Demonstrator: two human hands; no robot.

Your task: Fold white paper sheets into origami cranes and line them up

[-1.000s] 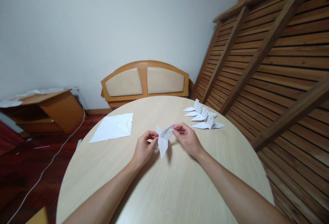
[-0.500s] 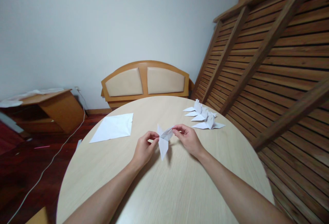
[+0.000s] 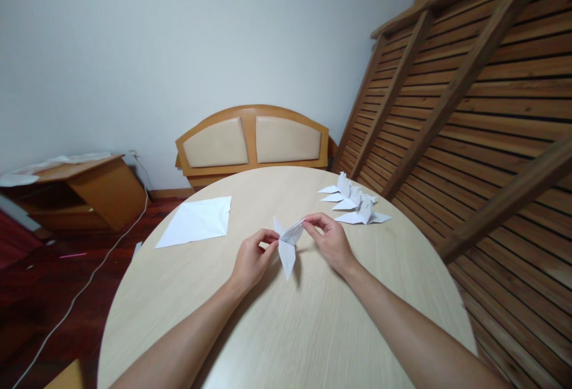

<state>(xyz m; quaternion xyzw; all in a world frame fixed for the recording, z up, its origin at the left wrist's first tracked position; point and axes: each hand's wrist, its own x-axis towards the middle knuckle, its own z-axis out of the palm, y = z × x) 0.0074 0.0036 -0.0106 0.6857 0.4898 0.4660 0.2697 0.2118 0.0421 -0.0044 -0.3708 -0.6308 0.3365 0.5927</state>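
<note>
A white folded-paper crane [image 3: 288, 252] is held between my two hands above the middle of the round table [image 3: 286, 329]. My left hand [image 3: 255, 256] pinches its left side near the centre, thumb against forefinger. With thumb and fingertips, my right hand [image 3: 329, 240] grips the tip of the part that points up and right. One pointed wing hangs toward me, and another point rises at the far side. Several finished-looking white paper cranes [image 3: 365, 213] stand in a row at the table's far right.
White paper sheets [image 3: 196, 222] lie flat at the table's left. Beyond the far edge stands a padded headboard [image 3: 214, 145]. A slatted wooden frame [image 3: 447, 115] leans at the right. On the floor at left are a low cabinet [image 3: 107, 192] and a white cable [image 3: 93, 279].
The paper crane has shifted slightly to the right and turned a little, its near wing now pointing further right. My right hand has moved a touch right, and both hands keep their pinch.
</note>
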